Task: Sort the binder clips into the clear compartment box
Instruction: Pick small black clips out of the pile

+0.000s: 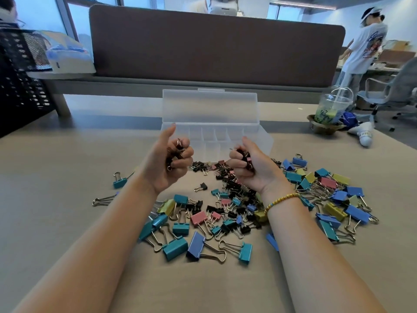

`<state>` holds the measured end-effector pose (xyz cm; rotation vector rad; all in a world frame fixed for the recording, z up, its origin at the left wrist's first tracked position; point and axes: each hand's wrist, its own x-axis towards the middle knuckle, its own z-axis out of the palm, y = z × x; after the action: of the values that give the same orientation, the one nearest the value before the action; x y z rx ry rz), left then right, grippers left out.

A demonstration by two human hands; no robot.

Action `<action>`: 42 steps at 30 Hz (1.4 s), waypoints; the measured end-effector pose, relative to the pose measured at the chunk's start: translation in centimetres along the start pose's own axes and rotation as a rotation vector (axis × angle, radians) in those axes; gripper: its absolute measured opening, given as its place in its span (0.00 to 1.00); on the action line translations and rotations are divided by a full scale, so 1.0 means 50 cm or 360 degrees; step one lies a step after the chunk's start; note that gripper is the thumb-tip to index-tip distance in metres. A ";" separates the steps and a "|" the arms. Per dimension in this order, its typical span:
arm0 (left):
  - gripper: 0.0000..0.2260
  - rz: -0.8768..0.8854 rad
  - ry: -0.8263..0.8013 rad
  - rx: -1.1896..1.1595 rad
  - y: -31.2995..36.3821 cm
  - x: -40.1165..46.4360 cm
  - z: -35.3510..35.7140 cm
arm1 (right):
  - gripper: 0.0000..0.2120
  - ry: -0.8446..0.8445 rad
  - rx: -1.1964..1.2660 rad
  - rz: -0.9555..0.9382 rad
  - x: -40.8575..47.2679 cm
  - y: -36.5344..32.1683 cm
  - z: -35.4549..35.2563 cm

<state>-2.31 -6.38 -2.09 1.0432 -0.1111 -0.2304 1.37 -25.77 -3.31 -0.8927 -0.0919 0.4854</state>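
Both grips are curled tight: the left hand (168, 164) clutches a fistful of small black binder clips (177, 152), and the right hand (250, 168) clutches another bunch. Just beyond them on the worktop (67, 177) stands the clear compartment box (216, 134), lid up, its compartments apparently bare. Beneath and nearer than the fists lies a loose heap of clips (225, 211), black, blue, teal, pink and yellow.

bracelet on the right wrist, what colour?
Bracelet: mostly yellow beads, a few blue-green near one end. Head view.
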 end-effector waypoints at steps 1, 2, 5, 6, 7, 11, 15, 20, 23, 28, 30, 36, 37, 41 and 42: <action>0.19 -0.0025 0.0038 0.0055 -0.002 0.002 0.003 | 0.15 0.0013 -0.0017 0.0004 0.000 0.000 -0.003; 0.20 -0.0044 0.0064 0.0150 -0.003 0.004 0.005 | 0.15 0.0013 -0.0060 0.0013 -0.002 0.000 -0.003; 0.17 -0.0099 0.0040 0.0680 0.001 0.003 0.000 | 0.11 -0.0028 -0.0227 0.0015 -0.010 -0.007 0.005; 0.16 -0.0119 0.0007 0.0906 0.005 -0.001 -0.003 | 0.08 -0.0043 -0.0269 0.0010 -0.013 -0.009 0.010; 0.14 -0.0141 -0.0030 0.1139 0.011 -0.006 -0.006 | 0.05 -0.0045 -0.0295 0.0010 -0.014 -0.011 0.013; 0.13 -0.0205 -0.0177 0.2108 0.017 -0.023 -0.002 | 0.10 0.0023 -0.0389 0.0032 -0.017 -0.013 0.024; 0.18 -0.0301 -0.0202 0.2779 0.005 -0.025 -0.007 | 0.09 -0.0013 -0.0844 0.0088 -0.020 -0.007 0.040; 0.18 -0.0415 -0.0186 0.2945 0.013 -0.027 -0.019 | 0.06 -0.0138 -0.2345 0.0184 -0.042 0.013 0.097; 0.17 -0.0378 -0.0119 0.2943 0.018 -0.028 -0.023 | 0.12 -0.0271 -0.2937 0.0145 -0.043 0.038 0.117; 0.16 -0.0282 -0.0033 0.2834 0.031 -0.028 -0.016 | 0.14 -0.0255 -0.3150 0.0336 -0.044 0.052 0.115; 0.16 -0.0208 -0.0017 0.2820 0.031 -0.028 -0.012 | 0.15 -0.0261 -0.3249 0.0304 -0.042 0.054 0.115; 0.12 -0.0210 -0.0096 0.2800 0.021 -0.027 -0.002 | 0.16 -0.0027 -0.3485 -0.0009 -0.026 0.054 0.101; 0.12 -0.0245 -0.0121 0.2815 0.020 -0.028 0.000 | 0.16 -0.0009 -0.3432 -0.0020 -0.024 0.051 0.097; 0.15 -0.0376 -0.0210 0.2909 0.014 -0.030 0.006 | 0.17 -0.0026 -0.3244 0.0130 -0.032 0.036 0.094; 0.15 -0.0380 -0.0207 0.2976 0.011 -0.029 0.007 | 0.17 -0.0040 -0.3244 0.0184 -0.035 0.034 0.096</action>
<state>-3.71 -6.05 -1.42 2.9113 -0.3448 -0.4086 -2.15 -22.17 -1.40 -2.8873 -0.6258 0.3901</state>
